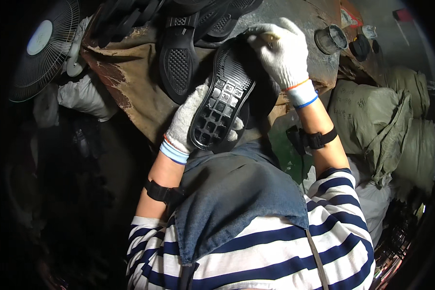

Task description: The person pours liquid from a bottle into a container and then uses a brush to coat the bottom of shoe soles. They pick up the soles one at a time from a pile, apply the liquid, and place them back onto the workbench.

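A black shoe sole [233, 72] is held up at a slant in front of me, its ribbed front part away from me and its grid of square hollows closest to my body. My left hand [191, 118], in a white knit glove, wraps round the near end from beneath, with fingertips showing at its right edge. At the far end, my gloved right hand [281, 50] has its fingers bent in a pinch on the tip; the exact contact is partly hidden. Beside the held sole, another black sole [179, 65] lies with its textured tread showing.
More black soles [222, 24] are heaped at the far side of the brown-covered bench [135, 67]. A round metal tin [330, 39] stands at the far right. Stuffed green sacks [367, 116] fill the right side; a fan [46, 43] stands at the left.
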### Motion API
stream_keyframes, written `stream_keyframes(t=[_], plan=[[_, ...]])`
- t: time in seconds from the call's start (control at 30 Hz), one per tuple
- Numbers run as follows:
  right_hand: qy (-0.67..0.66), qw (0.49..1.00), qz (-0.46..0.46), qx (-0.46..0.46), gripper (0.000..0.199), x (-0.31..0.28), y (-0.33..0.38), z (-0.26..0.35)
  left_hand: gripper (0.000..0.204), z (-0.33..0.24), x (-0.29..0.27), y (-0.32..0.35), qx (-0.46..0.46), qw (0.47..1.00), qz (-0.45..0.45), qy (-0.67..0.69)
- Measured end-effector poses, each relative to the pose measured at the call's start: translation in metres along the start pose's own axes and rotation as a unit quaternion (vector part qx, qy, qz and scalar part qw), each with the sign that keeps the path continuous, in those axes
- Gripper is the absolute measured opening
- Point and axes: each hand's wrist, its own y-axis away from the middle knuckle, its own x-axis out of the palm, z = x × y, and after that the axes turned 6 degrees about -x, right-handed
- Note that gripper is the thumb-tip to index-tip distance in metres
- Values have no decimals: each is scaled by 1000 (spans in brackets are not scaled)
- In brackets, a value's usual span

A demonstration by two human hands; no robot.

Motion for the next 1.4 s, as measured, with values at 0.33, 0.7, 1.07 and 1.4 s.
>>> stream_keyframes(t=[0.33,0.7,1.07,1.4], plan=[[-127,958,94,241,11,-72,14,84,59,-2,-16,7,27,998,-31,-52],[57,992,60,94,27,6,28,-13,67,6,-4,-4,-13,998,14,67],[-244,951,-3,187,25,-20,7,40,71,3,6,-2,-5,1000,1,30],[-489,819,-111,278,17,-45,4,111,39,-22,34,-30,168,975,120,-84]])
